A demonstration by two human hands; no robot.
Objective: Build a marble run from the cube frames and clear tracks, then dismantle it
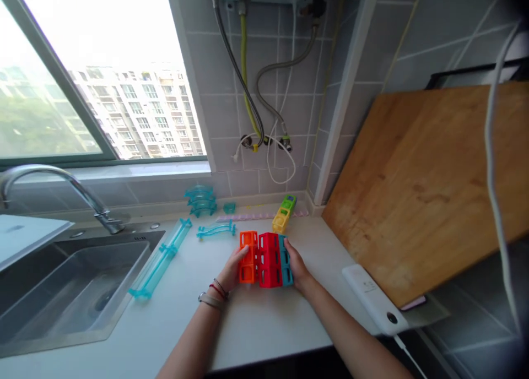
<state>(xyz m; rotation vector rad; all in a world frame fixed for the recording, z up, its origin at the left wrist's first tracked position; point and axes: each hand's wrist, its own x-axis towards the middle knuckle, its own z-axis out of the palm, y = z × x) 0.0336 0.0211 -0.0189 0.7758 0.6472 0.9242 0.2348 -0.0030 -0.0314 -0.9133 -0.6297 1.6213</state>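
Note:
My left hand (236,260) is wrapped round an orange plastic toy block (248,270) with square openings. A red block (270,260) of the same sort sits just right of it, across a narrow gap. My right hand (298,266) grips a blue block (285,260) that lies flush against the red one. All of these are held just above the counter. Behind them stands a green-and-yellow block piece (285,212). Translucent turquoise track pieces lie to the left: a long straight one (163,260), a wavy one (216,229) and a curved stack (200,200).
A sink (78,291) with a chrome faucet (78,189) is at the left of the white counter (264,329). On the right, a wooden cutting board (433,186) leans on the wall beside a white power strip (374,299). Hoses (243,81) hang at the back.

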